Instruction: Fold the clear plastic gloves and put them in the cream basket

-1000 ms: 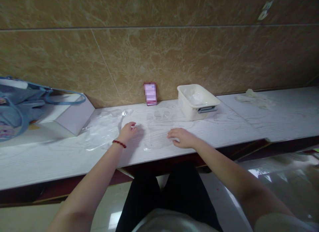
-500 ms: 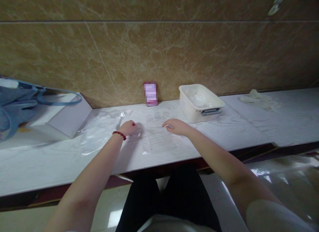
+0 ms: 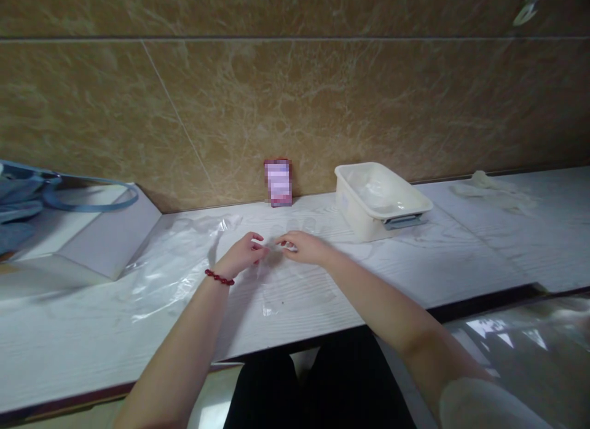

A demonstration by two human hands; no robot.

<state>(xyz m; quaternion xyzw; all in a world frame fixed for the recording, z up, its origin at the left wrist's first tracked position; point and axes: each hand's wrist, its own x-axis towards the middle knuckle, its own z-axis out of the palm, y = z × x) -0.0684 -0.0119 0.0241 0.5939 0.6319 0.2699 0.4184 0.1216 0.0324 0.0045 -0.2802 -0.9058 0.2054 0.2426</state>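
A clear plastic glove (image 3: 295, 281) lies flat on the white wood-grain counter (image 3: 461, 257) in front of me, very faint. My left hand (image 3: 242, 254), with a red bead bracelet at the wrist, and my right hand (image 3: 302, 246) meet above the glove's finger end. Both pinch the thin film there, fingertips almost touching. A larger sheet of clear plastic (image 3: 179, 263) spreads out to the left of my left hand.
A white plastic tub (image 3: 382, 198) with clear film inside stands to the right, near the wall. A small pink box (image 3: 278, 182) leans on the brown tiled wall. A white box (image 3: 92, 238) and a blue bag (image 3: 18, 201) sit at left. Crumpled gloves (image 3: 493, 186) lie far right.
Both hands have come together from a hand's width apart, moving up the glove toward its finger end and closing from flat to pinching. The view has shifted slightly.
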